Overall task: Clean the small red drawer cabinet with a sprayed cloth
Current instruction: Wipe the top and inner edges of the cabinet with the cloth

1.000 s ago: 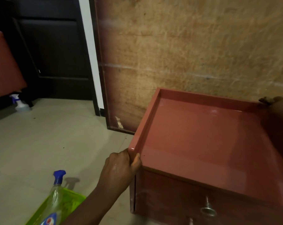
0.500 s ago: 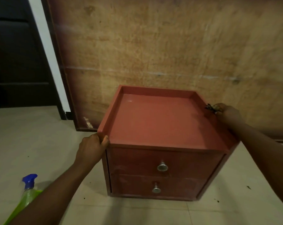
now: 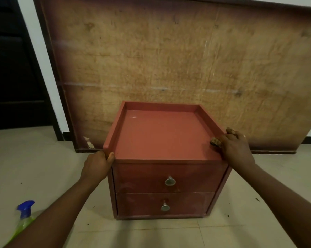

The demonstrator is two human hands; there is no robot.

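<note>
Cabinet: small red two-drawer wooden cabinet (image 3: 162, 140) stands on the pale tiled floor (image 3: 222, 233) at centre frame, its back near a worn brown plywood board (image 3: 169, 59)
Left hand: left hand (image 3: 97, 165) clasps the front left corner of the raised rim, thumb on top
Right hand: right hand (image 3: 236, 149) lies over the right rim at its front end, closed on a crumpled brownish cloth (image 3: 215, 141) that shows past the fingers
Spray: green spray bottle with blue trigger (image 3: 24, 217), lower left of frame, on the floor, well apart from the cabinet
Progress: top looks glossy, perhaps already wiped; both drawer fronts show pale smears, so front and sides probably remain
</note>
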